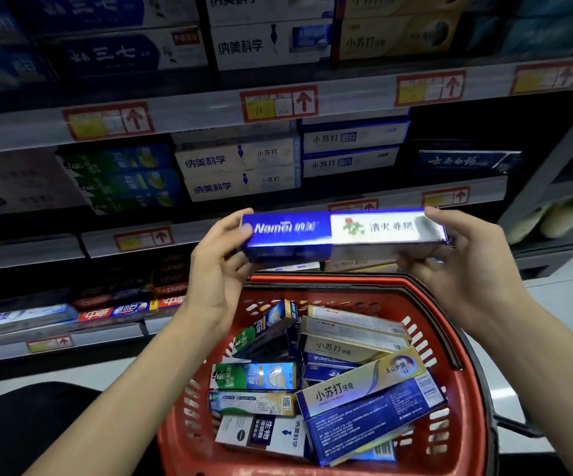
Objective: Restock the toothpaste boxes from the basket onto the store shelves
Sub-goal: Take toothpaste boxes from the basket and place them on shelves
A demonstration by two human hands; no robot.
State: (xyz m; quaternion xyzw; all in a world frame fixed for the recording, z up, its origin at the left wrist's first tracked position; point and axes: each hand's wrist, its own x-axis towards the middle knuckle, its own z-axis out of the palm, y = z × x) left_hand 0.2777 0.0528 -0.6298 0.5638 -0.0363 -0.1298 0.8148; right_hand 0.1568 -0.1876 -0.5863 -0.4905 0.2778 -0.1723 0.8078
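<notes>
Gripping blue toothpaste box (343, 233) by both ends, left hand (214, 269), right hand (470, 266), long axis level, left-right, above red basket (425, 341)

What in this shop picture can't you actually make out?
All in the head view:
- Price tags: print too small and blurred to read.
- Far-left shelf boxes: blurred, names unreadable.
- Blue toothpaste box: its ends are covered by the left hand and right hand.
- Red basket: lower boxes are buried under the top ones; the near rim is cut off by the bottom edge.
</notes>
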